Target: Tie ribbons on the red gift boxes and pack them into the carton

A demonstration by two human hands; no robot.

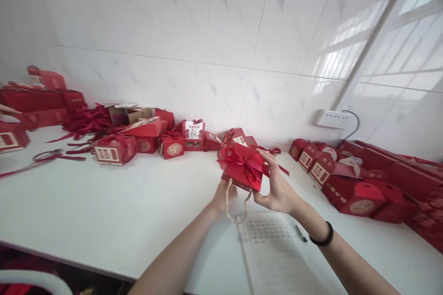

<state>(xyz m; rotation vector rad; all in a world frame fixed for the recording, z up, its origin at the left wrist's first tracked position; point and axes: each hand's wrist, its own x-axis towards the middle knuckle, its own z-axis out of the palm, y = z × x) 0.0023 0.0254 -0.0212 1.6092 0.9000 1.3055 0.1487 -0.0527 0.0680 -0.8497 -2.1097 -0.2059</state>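
A red gift box is held up above the white table, between my two hands. A red ribbon bow sits on its face, and a twisted cream cord handle hangs down toward me. My left hand grips the box from below on the left, its fingers partly hidden behind the box. On the right, my right hand clasps the side, with the thumb at the lower corner and fingers at the upper edge. Behind the held box, other red boxes stand near the wall.
Red boxes and bags line the right side. Several small boxes, a ribbon pile and stacked bags run along the left back. Printed paper and a black pen lie in front. A power strip is on the wall.
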